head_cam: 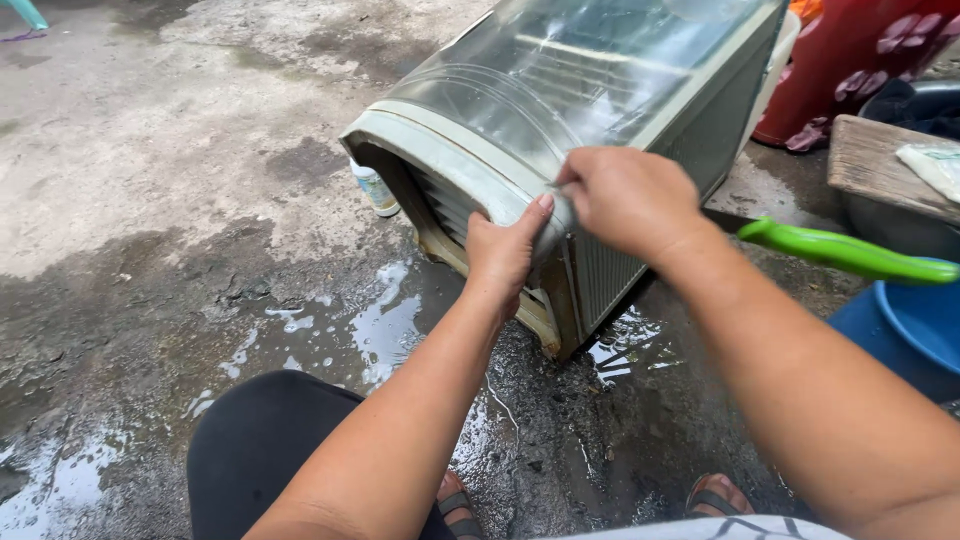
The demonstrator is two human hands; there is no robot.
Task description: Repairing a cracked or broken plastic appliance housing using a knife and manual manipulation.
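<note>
While the person crouches over wet concrete, both bare hands work at the near corner of a dirty cream-coloured appliance casing point(600, 110) that lies in the middle of the scene, its curved clear cover turned up toward the camera and its ribbed grille side facing near and to the right. Seen from the head camera, the left hand point(505, 255) presses flat against the rounded corner of the casing, thumb up along the edge and fingers wrapped round the corner, so it steadies the shell rather than lifting anything. Just beside it, touching the same corner, the right hand point(630, 200) is curled into a tight fist with the knuckles up; something thin and pale pokes out on the left of the fist, but I cannot tell what it is. A green handle point(850, 252) juts in from the right, crossing behind the right forearm, above a blue basin point(925, 320) at the right edge. Further back on the right stand a red container with a flower pattern point(850, 60) and a worn wooden board point(880, 165). On the ground to the left of the casing, close against it, sits a small white bottle point(376, 188). Puddles point(385, 330) shine on the dark concrete near the person's knee and sandalled feet point(715, 495).
</note>
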